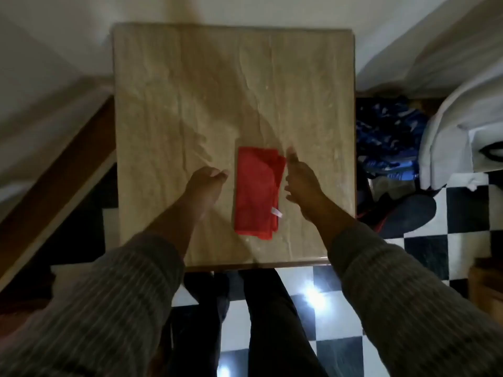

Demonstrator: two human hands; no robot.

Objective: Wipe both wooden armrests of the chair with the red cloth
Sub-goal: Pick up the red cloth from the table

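Note:
A folded red cloth with a small white tag lies flat on a square beige table, toward its near edge. My left hand hovers just left of the cloth, fingers curled loosely, holding nothing. My right hand is just right of the cloth, fingers spread, its fingertips by the cloth's upper right corner. Neither hand grips the cloth. A wooden chair armrest may be the brown slanted piece at the left; the rest of the chair is out of view.
A black and white checkered floor lies below the table. Blue patterned fabric and a white draped item crowd the right side. My dark-trousered legs stand at the table's near edge.

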